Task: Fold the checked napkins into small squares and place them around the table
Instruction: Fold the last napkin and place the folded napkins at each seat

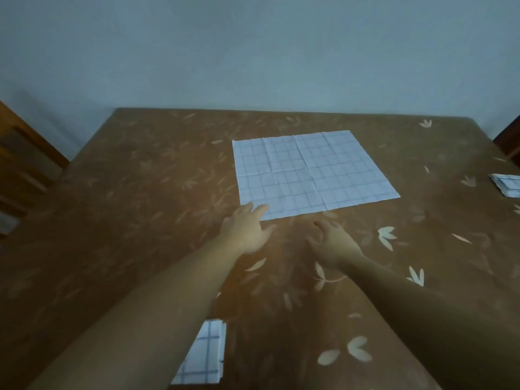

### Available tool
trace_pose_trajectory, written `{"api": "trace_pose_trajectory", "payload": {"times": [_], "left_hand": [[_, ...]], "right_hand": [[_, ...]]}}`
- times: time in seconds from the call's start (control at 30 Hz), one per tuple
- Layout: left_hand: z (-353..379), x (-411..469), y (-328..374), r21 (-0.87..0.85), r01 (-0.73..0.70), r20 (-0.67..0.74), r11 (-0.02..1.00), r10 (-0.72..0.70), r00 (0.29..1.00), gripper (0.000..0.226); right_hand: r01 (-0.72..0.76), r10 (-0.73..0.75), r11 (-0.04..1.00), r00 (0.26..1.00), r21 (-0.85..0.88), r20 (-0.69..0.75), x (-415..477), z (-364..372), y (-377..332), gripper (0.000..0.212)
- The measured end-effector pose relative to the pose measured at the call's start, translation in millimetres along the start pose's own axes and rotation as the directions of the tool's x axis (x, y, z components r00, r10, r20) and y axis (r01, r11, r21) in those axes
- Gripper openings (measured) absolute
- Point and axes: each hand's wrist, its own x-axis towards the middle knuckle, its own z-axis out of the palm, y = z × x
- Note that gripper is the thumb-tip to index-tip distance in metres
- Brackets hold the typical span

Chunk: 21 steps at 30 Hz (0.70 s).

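An unfolded napkin [309, 173] lies flat on the brown, leaf-patterned desk [140, 192]. The left hand [247, 229], fingers straight, reaches onto its near left corner. The right hand [333, 243], fingers spread, is just short of its near edge. One folded napkin [508, 185] sits at the right edge; a second fold [204, 356] lies partly under the left forearm.

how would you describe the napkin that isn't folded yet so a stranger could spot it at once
Start with the table under the brown leaf-patterned cloth. Past its middle, towards the wall, lies the spread napkin, its near left corner at the left hand. Unlike the near folded napkin and the right-edge folded napkin, it is one big flat sheet showing crease lines.
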Motion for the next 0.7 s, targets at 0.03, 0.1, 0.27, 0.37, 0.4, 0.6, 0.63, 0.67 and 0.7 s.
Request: {"api": "trace_pose_trajectory", "payload": {"times": [0.03,0.1,0.27,0.37,0.4,0.6,0.63,0.67,0.7], "left_hand": [[10,13,3,0.027,0.008,0.02,1.0,-0.008,1.0,0.064],[28,38,6,0.079,0.019,0.06,0.997,-0.024,0.998,0.064],[56,85,3,0.133,0.078,0.024,0.988,-0.082,0.996,0.069],[60,112,1,0.076,0.123,-0.068,0.99,-0.117,0.991,0.071],[61,121,0,0.065,0.139,-0.083,0.988,-0.133,0.988,0.073],[84,139,-2,0.084,0.178,-0.187,0.98,-0.16,0.969,0.075],[85,139,-3,0.07,0.169,-0.212,0.983,-0.151,0.966,0.073],[86,139,-3,0.056,0.159,-0.238,0.986,-0.141,0.961,0.071],[87,138,-2,0.043,0.146,-0.269,0.988,-0.129,0.954,0.069]], "right_hand": [[-0.001,0.001,1.0,1.0,-0.031,0.001,12,5,6,0.056],[-0.008,0.009,0.995,1.0,-0.101,0.004,35,15,18,0.06],[0.04,-0.061,0.971,0.995,-0.238,-0.081,84,34,34,0.068],[0.03,-0.07,0.977,0.981,-0.212,-0.182,117,35,41,0.073],[0.02,-0.061,0.98,0.978,-0.199,-0.201,127,34,43,0.075],[-0.028,-0.023,0.978,0.972,-0.209,-0.235,153,41,49,0.082],[-0.022,-0.029,0.978,0.971,-0.208,-0.235,153,41,50,0.081],[-0.017,-0.034,0.978,0.971,-0.21,-0.236,153,40,50,0.08],[-0.014,-0.039,0.976,0.971,-0.216,-0.237,154,39,51,0.079]]}}
